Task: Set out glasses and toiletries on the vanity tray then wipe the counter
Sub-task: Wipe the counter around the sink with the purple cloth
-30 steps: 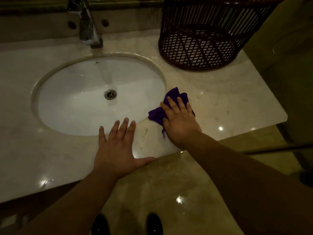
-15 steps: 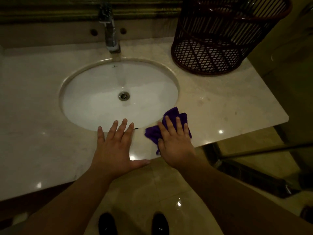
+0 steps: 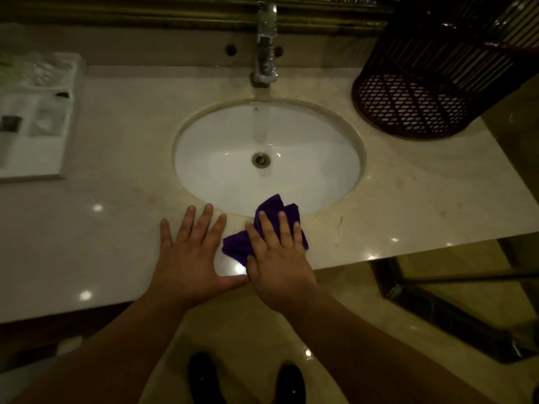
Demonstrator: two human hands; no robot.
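Marble, pale and polished, forms the desk [image 3: 116, 228], seen from the head view in a dim bathroom with a glossy tiled floor [image 3: 248, 330] below its front edge. A white oval basin [image 3: 221, 158] is sunk into the desk, and a dark moulding runs along the back wall.

Count: one chrome tap [image 3: 265, 53] behind the basin; one drain [image 3: 261, 159] at its centre; two small holes [image 3: 231, 49] in the upstand, one on each side of the tap; one dark woven basket [image 3: 408, 106] at the back right; one white tray [image 3: 32, 170] at the far left, carrying blurred packets [image 3: 38, 118] too indistinct to count; one purple cloth [image 3: 280, 207]; two black shoes [image 3: 202, 377] on the floor.

The cloth lies on the front rim of the basin, just right of the drain line. The right grip [image 3: 277, 258] presses it flat with straight fingers. The left grip [image 3: 189, 258] rests palm down on the bare desk just beside it, fingers spread and holding nothing; its thumb tip reaches the edge of the right grip.

Compared with half a second earlier, the cloth and both grips sit further left along the front rim, the gap between the grips has narrowed, and the tray has entered the picture at the left.
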